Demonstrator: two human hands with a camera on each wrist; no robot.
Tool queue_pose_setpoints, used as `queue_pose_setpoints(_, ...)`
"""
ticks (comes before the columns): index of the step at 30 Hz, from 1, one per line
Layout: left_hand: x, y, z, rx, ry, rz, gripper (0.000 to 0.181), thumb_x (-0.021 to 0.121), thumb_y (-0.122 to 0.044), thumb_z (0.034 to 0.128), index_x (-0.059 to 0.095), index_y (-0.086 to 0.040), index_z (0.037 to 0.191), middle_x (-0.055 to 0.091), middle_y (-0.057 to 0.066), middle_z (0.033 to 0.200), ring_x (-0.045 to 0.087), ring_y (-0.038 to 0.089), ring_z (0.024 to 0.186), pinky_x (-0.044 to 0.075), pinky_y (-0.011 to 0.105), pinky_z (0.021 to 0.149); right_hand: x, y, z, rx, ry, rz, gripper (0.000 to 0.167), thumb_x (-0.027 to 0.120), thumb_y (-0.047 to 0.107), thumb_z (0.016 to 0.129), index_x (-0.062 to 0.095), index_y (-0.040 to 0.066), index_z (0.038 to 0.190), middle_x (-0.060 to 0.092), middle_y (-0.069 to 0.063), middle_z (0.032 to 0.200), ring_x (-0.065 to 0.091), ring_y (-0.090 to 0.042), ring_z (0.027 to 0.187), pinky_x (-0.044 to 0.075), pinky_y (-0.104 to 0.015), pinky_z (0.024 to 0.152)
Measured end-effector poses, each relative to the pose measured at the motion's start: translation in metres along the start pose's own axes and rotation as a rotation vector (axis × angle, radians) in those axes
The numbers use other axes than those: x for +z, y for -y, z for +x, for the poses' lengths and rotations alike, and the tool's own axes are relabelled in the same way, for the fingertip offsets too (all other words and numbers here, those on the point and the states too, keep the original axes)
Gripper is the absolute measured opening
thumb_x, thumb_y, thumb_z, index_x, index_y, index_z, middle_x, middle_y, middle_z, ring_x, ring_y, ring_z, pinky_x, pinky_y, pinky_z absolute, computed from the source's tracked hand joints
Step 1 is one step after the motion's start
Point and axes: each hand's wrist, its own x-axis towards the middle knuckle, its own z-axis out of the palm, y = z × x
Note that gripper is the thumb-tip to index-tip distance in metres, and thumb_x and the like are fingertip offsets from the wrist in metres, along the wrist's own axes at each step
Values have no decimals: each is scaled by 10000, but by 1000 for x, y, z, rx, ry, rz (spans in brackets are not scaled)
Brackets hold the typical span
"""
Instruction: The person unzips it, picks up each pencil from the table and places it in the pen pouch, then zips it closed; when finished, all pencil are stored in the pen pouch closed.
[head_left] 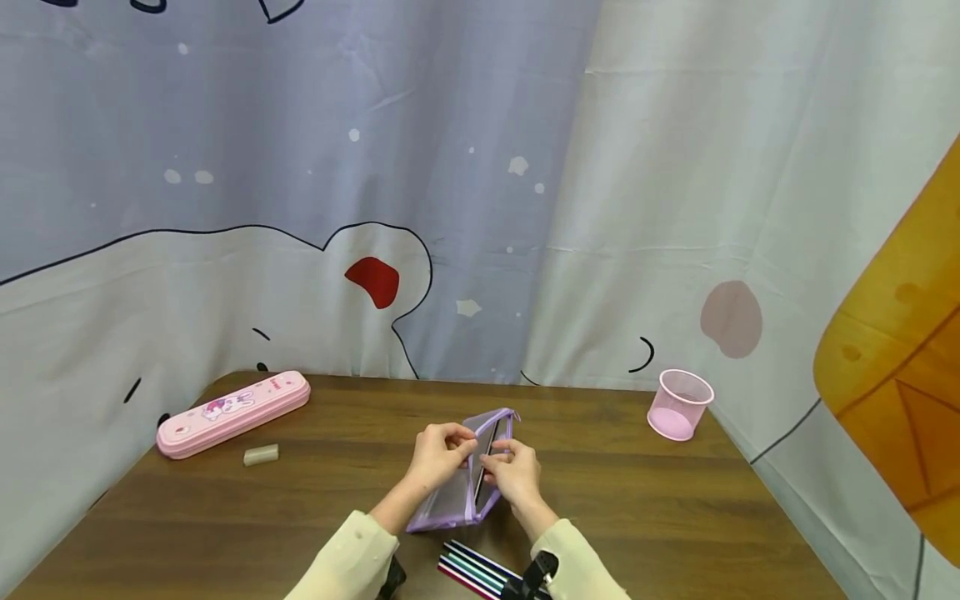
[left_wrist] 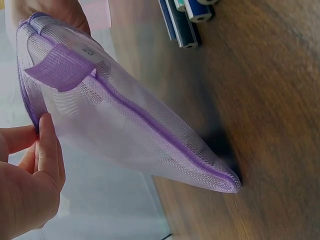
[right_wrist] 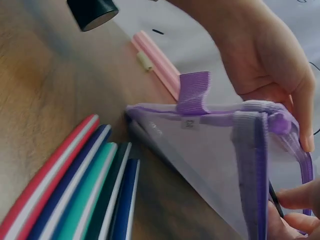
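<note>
A purple-trimmed mesh zip pouch (head_left: 450, 500) stands tilted on the table with its mouth spread apart. My left hand (head_left: 441, 458) pinches one zipper edge of the mouth; the left wrist view shows thumb and fingers (left_wrist: 47, 145) on that edge. At the opposite side of the mouth, my right hand (head_left: 517, 477) pinches a thin dark pencil (head_left: 489, 454), which lies in the opening. Only a short dark piece of it shows by the fingertips (right_wrist: 295, 197) in the right wrist view. Several striped pencils (right_wrist: 65, 200) lie side by side near my right wrist.
A pink pencil box (head_left: 234, 414) lies at the back left, with a small pale cylindrical piece (head_left: 261, 454) in front of it. At the back right stands a pink see-through cup (head_left: 678, 406). A printed curtain (head_left: 480, 167) hangs behind the wooden table (head_left: 600, 517).
</note>
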Motion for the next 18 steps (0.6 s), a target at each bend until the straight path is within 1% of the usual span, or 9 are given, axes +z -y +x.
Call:
queue_pose_setpoints(3,-1,0,1,4,-5,7,89,640,-24,760,656,41,818,638,135,663,575,104,517,503,163,454,-1,-2,-1,-24,19,-11,306,639,37,770,539,-116,1016,665,-215,793,615,-105,542,556,-264,531)
queue_pose_setpoints(6,-2,0,1,9,-18,21,85,640,-24,760,659,39,815,631,125,647,557,82,506,492,151,445,-5,-2,-3,-52,42,-16,309,630,48,781,541,-130,1017,655,-228,802,639,-153,587,560,-271,543)
queue_pose_setpoints(11,-5,1,2,5,-31,27,89,642,-23,758,659,42,815,630,121,644,547,71,501,487,148,441,-25,-2,-9,-125,101,-70,273,624,31,773,565,-132,984,641,-197,777,645,-202,626,565,-293,560)
queue_pose_setpoints(15,-8,1,3,-5,-40,24,86,644,-22,756,661,39,815,642,128,661,562,91,500,491,158,439,-45,-3,-17,-196,199,-165,235,635,41,765,589,-114,936,644,-203,772,632,-184,617,559,-267,542)
queue_pose_setpoints(18,-10,1,3,-11,-46,34,76,646,-24,754,664,28,808,647,123,665,571,101,496,491,163,435,-59,-3,-25,-268,318,-313,225,651,85,760,608,-81,906,648,-163,748,605,-123,597,532,-205,517)
